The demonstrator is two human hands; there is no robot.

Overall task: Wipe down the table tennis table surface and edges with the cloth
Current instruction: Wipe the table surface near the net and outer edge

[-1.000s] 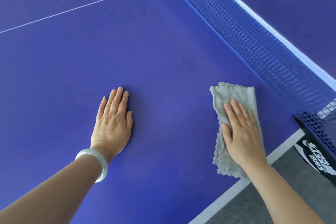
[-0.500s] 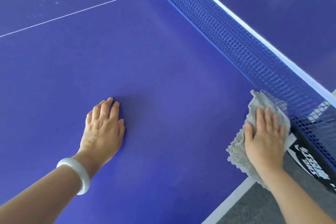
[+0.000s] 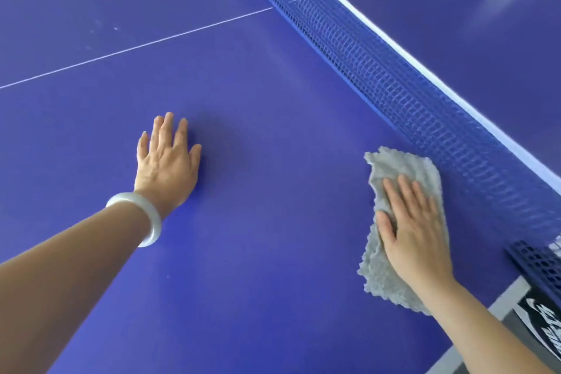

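left hand (image 3: 166,167) flat, spread on table (image 3: 273,252) | right hand (image 3: 413,228) flat, pressing cloth (image 3: 403,167), seemingly ungripped, near net (image 3: 425,106)

A pale bangle (image 3: 142,215) circles a wrist; grey floor (image 3: 449,364) shows bottom right.

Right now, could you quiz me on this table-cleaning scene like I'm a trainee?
1. True or false: the right hand presses flat on the grey cloth.
2. Which wrist wears the pale bangle: A left, B right?
3. Fill in: the cloth lies on the table beside the blue ____.

Key: 1 true. 2 A; the left hand rests bare on the table. 3 net.
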